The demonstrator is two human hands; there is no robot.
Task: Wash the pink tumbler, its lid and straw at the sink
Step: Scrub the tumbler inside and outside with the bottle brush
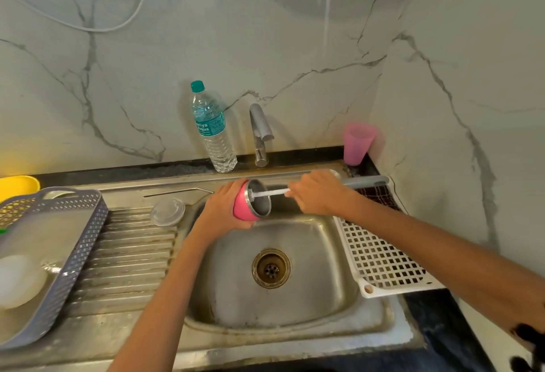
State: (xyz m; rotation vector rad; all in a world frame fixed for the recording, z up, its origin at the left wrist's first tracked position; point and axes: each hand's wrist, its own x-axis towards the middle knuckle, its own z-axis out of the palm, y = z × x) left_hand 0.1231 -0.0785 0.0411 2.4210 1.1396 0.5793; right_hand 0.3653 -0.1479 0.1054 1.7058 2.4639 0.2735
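Pink tumbler (244,209) brushed out over a steel sink (295,306), marble-veined wall (295,47) behind.
A water bottle (213,132) on the back ledge reads partly "riya Aqua". The left hand (224,209) wraps its fingers round the tumbler, tipped sideways above the basin. The right hand (315,191) grips a bottle brush (269,193) poked inside. The clear lid (167,211) and metal straw (177,192) lie on the drainboard.

The left hand (224,209) covers the base of the pink metal tumbler (246,209) over the steel sink (339,253). The right hand (317,193) hides the middle of the white bottle brush (271,193). Left of the sink, the view's edge cuts off the grey perforated basket (85,242).
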